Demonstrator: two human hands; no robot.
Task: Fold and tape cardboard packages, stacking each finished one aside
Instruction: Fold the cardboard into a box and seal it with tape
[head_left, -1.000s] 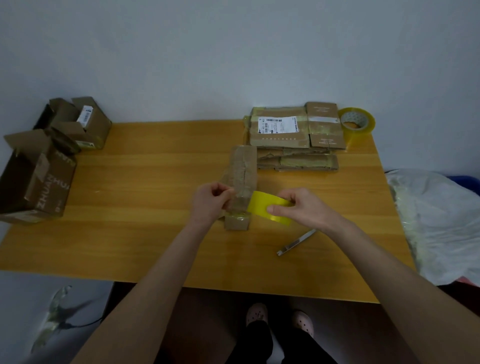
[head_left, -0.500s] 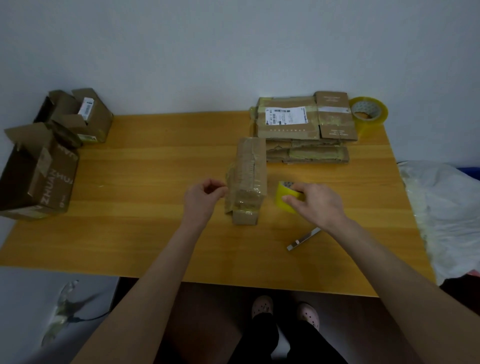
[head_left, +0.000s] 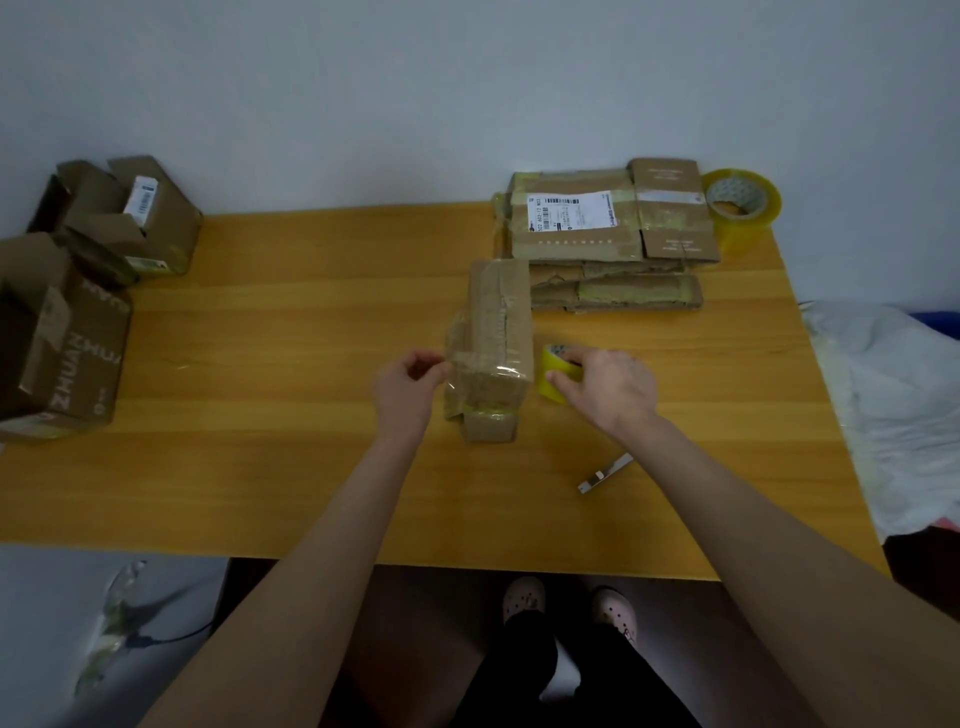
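Cardboard package (head_left: 498, 338): flat on table (head_left: 311, 467), long axis running away from the person. Left hand (head_left: 408, 387), at the package's left edge, pinches clear tape end (head_left: 451, 382). Right hand (head_left: 610, 387), just right of the package, grips yellow tape roll (head_left: 551, 371). Tape spans the short axis.

Left hand (head_left: 408, 387) pinches tape end (head_left: 453, 371); right hand (head_left: 610, 387) grips roll (head_left: 548, 382).

Head view, steeply down over table (head_left: 311, 467).
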